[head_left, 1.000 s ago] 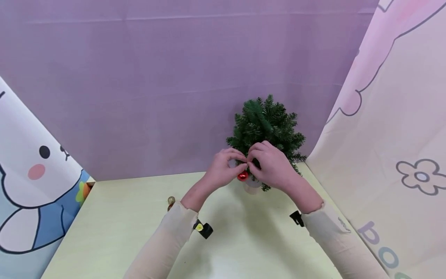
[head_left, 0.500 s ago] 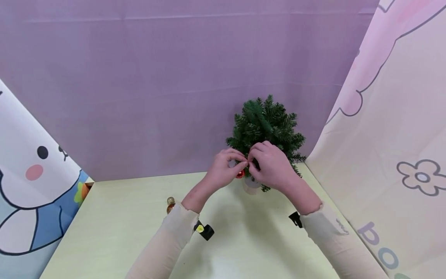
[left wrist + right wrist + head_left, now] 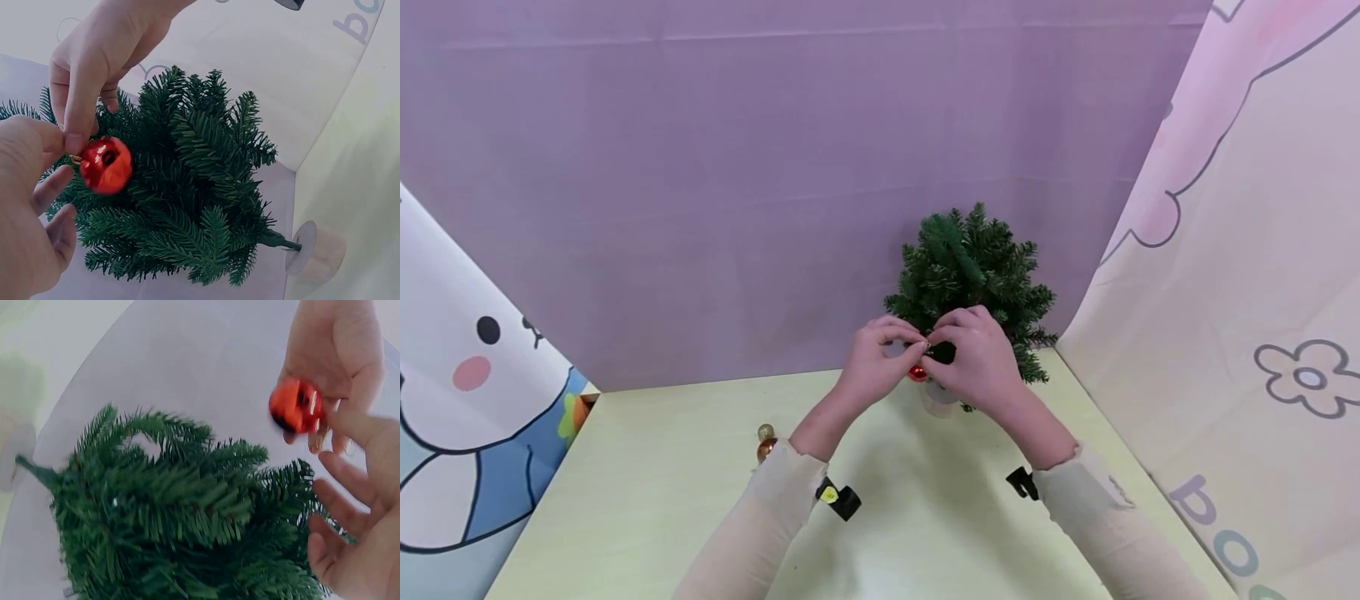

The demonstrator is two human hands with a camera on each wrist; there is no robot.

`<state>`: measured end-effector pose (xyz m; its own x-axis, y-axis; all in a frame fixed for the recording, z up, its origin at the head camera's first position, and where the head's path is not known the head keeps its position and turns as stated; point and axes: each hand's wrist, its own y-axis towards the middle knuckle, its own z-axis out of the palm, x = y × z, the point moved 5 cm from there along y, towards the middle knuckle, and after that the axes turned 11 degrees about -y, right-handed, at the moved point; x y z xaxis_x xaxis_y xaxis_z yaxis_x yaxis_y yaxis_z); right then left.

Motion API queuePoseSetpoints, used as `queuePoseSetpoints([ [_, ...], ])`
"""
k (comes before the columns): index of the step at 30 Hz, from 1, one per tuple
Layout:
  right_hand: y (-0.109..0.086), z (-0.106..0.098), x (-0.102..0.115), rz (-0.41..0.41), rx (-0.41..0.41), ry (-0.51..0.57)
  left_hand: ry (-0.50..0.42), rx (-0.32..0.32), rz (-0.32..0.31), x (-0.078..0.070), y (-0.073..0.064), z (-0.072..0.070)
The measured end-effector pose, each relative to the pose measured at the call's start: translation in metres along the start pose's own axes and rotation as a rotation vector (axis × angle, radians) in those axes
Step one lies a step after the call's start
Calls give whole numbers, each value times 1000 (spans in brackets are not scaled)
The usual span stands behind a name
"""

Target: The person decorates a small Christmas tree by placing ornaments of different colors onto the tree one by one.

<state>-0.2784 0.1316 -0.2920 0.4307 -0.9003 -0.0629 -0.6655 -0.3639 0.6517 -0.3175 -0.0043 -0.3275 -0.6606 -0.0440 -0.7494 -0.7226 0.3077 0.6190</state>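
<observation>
The left hand (image 3: 874, 360) and right hand (image 3: 979, 357) pinch, fingertips meeting, at the gold cap (image 3: 75, 159) of the red ball (image 3: 917, 374), just below them, the tree (image 3: 973, 260) beyond, nearer the right.

1 red ball (image 3: 107, 175), 1 gold ball (image 3: 765, 432), 1 orange ball (image 3: 766, 450) — 3 in view — and 1 tree (image 3: 973, 262).

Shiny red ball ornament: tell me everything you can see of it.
The glossy red ball ornament looks like smooth plastic or glass, with bright reflections and a small gold-coloured metallic cap at one end. The person's left hand and right hand pinch at that end. In the head view it shows just below where they meet; the right wrist view shows it apart from the bushy green artificial tree.
</observation>
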Motion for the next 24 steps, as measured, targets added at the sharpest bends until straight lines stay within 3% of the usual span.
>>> queuePoseSetpoints([
  [6,-3,2,-3,77,-115,94,-42,-68,33,1,1,-2],
  [10,-6,2,-5,111,-142,123,-44,-85,26,5,2,-2],
  [15,-8,3,-5,137,-155,134,-69,-104,-25,13,1,-1],
  [24,-9,6,-6,218,-176,57,-95,-156,-97,19,3,2],
])
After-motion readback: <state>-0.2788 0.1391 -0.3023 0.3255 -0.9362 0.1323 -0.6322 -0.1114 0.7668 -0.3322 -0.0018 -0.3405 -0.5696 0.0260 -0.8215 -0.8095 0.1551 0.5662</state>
